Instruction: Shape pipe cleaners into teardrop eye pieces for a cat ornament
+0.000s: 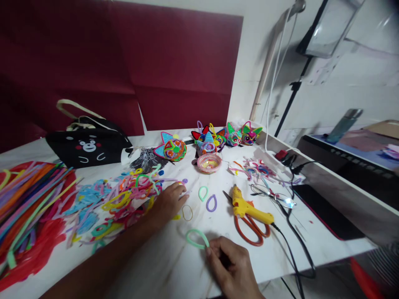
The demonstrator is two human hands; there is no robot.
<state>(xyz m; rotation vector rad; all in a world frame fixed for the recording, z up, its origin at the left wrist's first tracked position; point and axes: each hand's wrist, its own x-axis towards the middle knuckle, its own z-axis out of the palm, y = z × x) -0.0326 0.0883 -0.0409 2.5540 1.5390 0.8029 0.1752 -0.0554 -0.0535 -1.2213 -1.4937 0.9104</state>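
Note:
My right hand (232, 265) pinches one end of a light green pipe cleaner loop (197, 231) between thumb and fingers, just above the table. My left hand (171, 201) is at the right edge of a pile of cut and curled pipe cleaners (124, 199). Its fingers are apart, close to a purple pipe cleaner piece (184, 181), and I see nothing held in them. Between the hands and the back lie a small green teardrop loop (203, 193), a purple teardrop loop (211, 203) and a thin yellowish ring (187, 212).
A yellow glue gun (251, 209) rests over orange-handled scissors (249, 230), its cord running off right. Eyeglasses (274, 195) and a black tablet-like slab (327, 211) lie beyond. Colourful cat-like heads (171, 148), a bowl (209, 163) and a black bag (89, 147) stand behind. Long pipe cleaners (31, 203) fill the left.

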